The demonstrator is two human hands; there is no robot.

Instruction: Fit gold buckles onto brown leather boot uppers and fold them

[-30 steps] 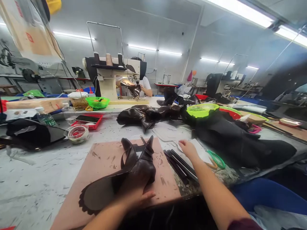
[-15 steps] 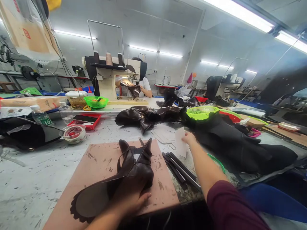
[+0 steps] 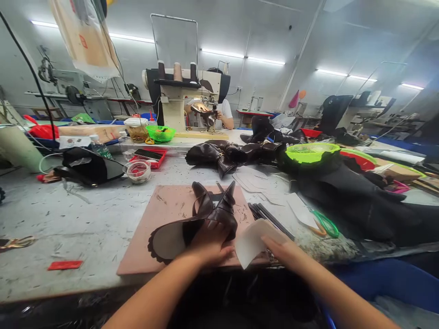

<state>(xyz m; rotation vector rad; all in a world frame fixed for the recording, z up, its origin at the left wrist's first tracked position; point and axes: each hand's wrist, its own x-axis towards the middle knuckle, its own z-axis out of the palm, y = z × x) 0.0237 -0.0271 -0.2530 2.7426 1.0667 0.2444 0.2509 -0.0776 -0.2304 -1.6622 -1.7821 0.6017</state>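
Observation:
A dark brown leather boot upper (image 3: 222,214) lies spread on a pink board (image 3: 144,228), its pale lining (image 3: 168,242) showing at the near left. My left hand (image 3: 211,242) holds it, fingers over the leather and thumb apart at the right. Between the fingers of my right hand (image 3: 279,246) is a pale sheet piece (image 3: 252,242), slightly bent and held just right of the upper. Black strips (image 3: 269,214) lie behind that hand. Farther back rests a stack of white cut pieces (image 3: 252,180). Green-handled scissors (image 3: 327,224) lie at the right beside a white piece (image 3: 300,210).
More brown boot uppers (image 3: 219,155) lie at the back. Black material (image 3: 356,196) and a lime-green basket (image 3: 312,153) fill the right. A red tray (image 3: 157,157) and clear tub (image 3: 139,172) stand left. Beyond, a person works at a sewing machine (image 3: 171,105).
My right hand has come back from beside the white stack toward the boot upper, bringing the pale piece. My left hand stays on the upper. The view has shifted, showing more table at left.

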